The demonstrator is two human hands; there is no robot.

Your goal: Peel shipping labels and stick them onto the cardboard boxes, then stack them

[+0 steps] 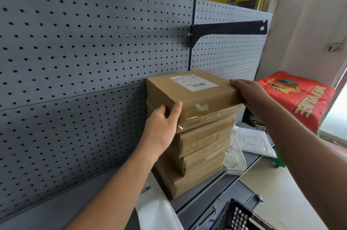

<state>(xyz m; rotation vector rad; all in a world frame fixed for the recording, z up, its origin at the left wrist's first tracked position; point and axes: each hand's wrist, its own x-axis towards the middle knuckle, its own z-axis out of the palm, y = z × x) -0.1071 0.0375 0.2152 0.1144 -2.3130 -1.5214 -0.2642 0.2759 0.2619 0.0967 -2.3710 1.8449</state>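
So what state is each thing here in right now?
Top box: labelled, on the stack, gripped at both ends.
Label: stuck flat on the top box.
Stack: taped boxes, slightly uneven, standing on the shelf.
Left hand: holding the top box's near left corner.
Right hand: holding its right edge.
White basket: tipped against the stack.

Head view, forward and down, close above stacked boxes (193, 136).

Grey pegboard wall (75, 51), grey shelf (212, 190), bright window (336, 113)
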